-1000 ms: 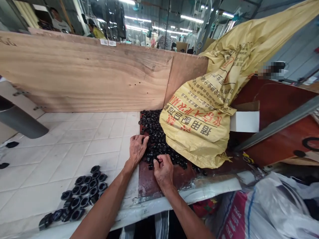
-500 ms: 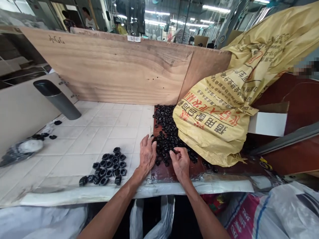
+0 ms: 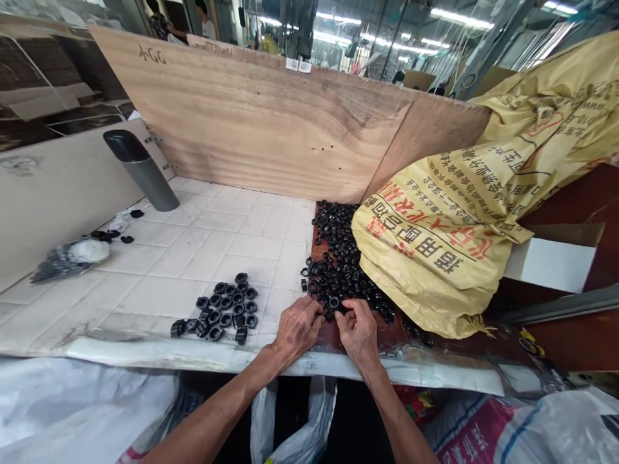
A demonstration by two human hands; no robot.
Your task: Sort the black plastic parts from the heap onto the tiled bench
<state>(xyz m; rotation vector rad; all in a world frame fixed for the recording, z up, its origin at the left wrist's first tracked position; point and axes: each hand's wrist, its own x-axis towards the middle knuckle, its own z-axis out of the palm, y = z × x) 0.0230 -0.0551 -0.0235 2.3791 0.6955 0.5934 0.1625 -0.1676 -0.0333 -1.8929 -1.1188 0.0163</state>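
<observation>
A heap of small black ring-shaped plastic nuts (image 3: 338, 270) lies on the red-brown board between the white surface and the yellow sack. My left hand (image 3: 300, 322) is at the heap's near left edge, its fingers bent together among the nuts. Just to the right, my right hand (image 3: 360, 330) faces it with thumb and forefinger drawn close together. What either set of fingertips holds is too small and covered to make out. A single black nut (image 3: 333, 301) shows between the hands. To the left, a loose group of black nuts (image 3: 225, 303) rests on the white surface.
A printed yellow sack (image 3: 435, 238) slumps over the heap's right side. The wooden panel (image 3: 280, 129) closes off the back. A grey bottle (image 3: 147, 177) leans at left, near a plastic bag (image 3: 72, 258). At right stands a white box (image 3: 551, 264).
Both hands have come nearer to me and closer together at the heap's front edge. Two black nuts now show at the heap's left edge, where the left hand was. The view has shifted left.
</observation>
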